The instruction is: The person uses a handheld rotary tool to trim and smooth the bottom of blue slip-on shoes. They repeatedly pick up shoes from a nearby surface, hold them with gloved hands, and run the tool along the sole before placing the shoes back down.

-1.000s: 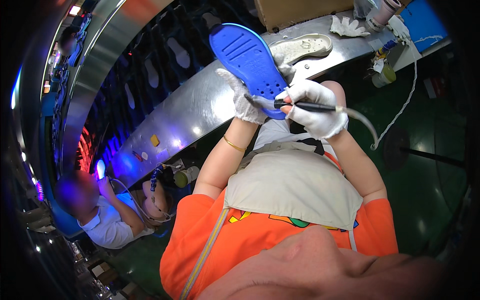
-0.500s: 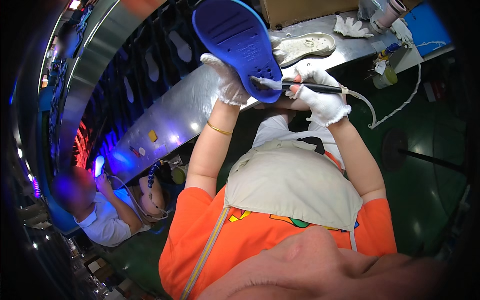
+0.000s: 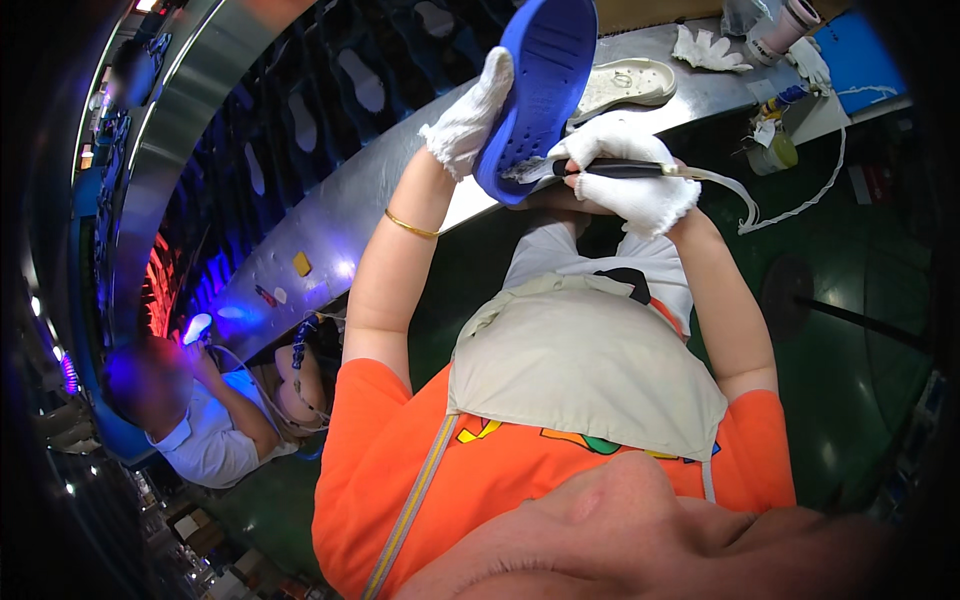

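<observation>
My left hand (image 3: 468, 122), in a white knit glove, grips a blue shoe sole (image 3: 543, 85) by its left edge. The sole stands tilted above the metal bench, its small-holed end toward me. In my gloved right hand (image 3: 640, 190) is a brush (image 3: 600, 169) with a black handle and a pale tube (image 3: 735, 186) running off its back end. The brush's whitish bristles touch the lower end of the sole. Behind the sole, a white shoe sole (image 3: 630, 84) lies on the bench, partly covered.
A conveyor (image 3: 370, 80) carrying several soles curves past the metal bench (image 3: 290, 225). White gloves (image 3: 708, 50), a pink-and-white cup (image 3: 783, 32) and a hanging jar (image 3: 778, 153) are at the right. At the left, a co-worker (image 3: 215, 435) sits holding a glowing sole.
The blue sole has tilted more edge-on and shifted slightly right. My left hand has moved up along its edge. The brush has stayed near the sole's lower end.
</observation>
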`<state>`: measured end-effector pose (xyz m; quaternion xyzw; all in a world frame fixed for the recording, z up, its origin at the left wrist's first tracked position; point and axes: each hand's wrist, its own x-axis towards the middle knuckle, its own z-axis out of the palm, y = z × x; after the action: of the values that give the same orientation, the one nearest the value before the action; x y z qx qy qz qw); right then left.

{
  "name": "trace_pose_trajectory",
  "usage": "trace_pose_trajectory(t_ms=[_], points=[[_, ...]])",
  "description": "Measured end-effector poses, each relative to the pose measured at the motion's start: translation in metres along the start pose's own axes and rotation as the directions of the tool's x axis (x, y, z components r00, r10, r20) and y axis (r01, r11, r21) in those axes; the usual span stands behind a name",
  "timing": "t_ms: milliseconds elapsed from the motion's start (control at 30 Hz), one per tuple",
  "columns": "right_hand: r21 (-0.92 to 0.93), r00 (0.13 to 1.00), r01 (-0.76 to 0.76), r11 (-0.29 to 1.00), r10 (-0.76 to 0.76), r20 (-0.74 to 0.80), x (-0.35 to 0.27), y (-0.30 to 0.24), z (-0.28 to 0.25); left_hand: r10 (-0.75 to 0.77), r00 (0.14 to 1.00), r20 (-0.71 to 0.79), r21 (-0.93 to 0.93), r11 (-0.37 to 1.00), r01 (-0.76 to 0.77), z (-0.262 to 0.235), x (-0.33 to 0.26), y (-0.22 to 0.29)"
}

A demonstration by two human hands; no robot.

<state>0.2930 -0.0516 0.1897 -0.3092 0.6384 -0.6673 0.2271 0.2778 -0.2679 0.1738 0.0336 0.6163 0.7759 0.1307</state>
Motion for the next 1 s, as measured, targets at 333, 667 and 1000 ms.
trace_pose_trajectory(t_ms=[333,667,1000], points=[[-0.121,0.999,-0.028,0.992,0.03,0.014,0.014,0.009,-0.008,-0.168,0.977,-0.13,0.054,0.983,0.176,0.007,-0.004,0.014],[-0.4,0.996,0.072,0.914,-0.084,-0.013,0.018,0.007,-0.017,-0.17,0.978,-0.118,0.041,0.984,0.176,0.007,-0.006,0.019],[-0.227,0.977,0.176,0.958,-0.198,-0.075,0.007,0.002,-0.029,0.315,0.906,-0.282,-0.386,0.827,-0.408,-0.018,-0.026,0.035]])
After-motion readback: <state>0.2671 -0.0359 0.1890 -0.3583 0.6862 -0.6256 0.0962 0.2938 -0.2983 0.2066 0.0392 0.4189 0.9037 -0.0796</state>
